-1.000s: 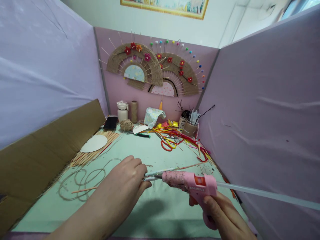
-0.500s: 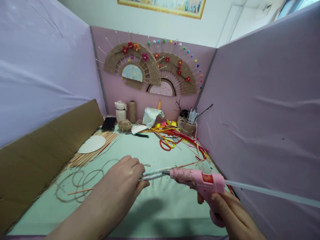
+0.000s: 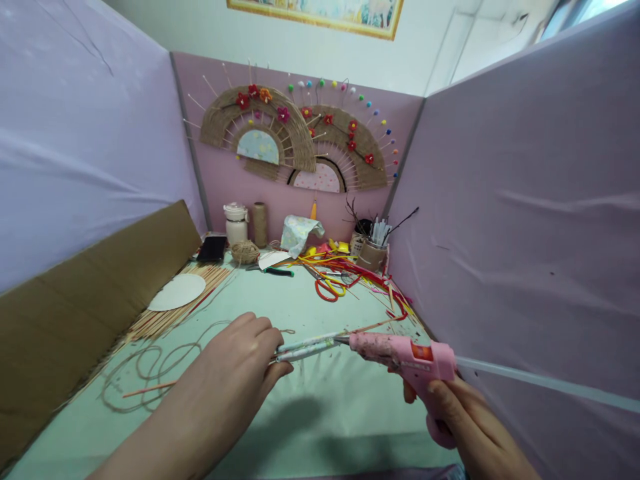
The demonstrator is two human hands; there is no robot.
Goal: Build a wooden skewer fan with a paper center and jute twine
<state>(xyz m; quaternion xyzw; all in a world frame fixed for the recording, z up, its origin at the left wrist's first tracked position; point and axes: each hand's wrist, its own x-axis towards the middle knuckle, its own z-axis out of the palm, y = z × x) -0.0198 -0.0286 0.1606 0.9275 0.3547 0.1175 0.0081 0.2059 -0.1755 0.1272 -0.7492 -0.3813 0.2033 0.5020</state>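
Note:
My left hand point(image 3: 245, 360) is closed on one end of a pair of thin sticks wrapped in pale patterned material point(image 3: 310, 345), held above the green table. In my right hand point(image 3: 460, 413) is a pink glue gun point(image 3: 400, 352), gripped by its handle. The gun's metal nozzle touches or nearly touches the far end of the wrapped sticks. A long translucent glue stick point(image 3: 540, 381) runs out of the back of the gun. Beyond the nozzle, a thin brown stick point(image 3: 373, 327) extends to the right.
Loose twine point(image 3: 145, 367) and thin sticks with a white oval point(image 3: 177, 292) lie left, beside a cardboard strip point(image 3: 95, 300). Further back are scissors point(image 3: 327, 289), pliers point(image 3: 279, 272), a twine ball point(image 3: 245, 251), a jar point(image 3: 236, 223) and colourful strips. Twine fans point(image 3: 260, 120) hang behind.
The glue gun's nozzle has moved right along the wrapped sticks toward their far end. My left hand keeps its hold, and the whole view has shifted slightly.

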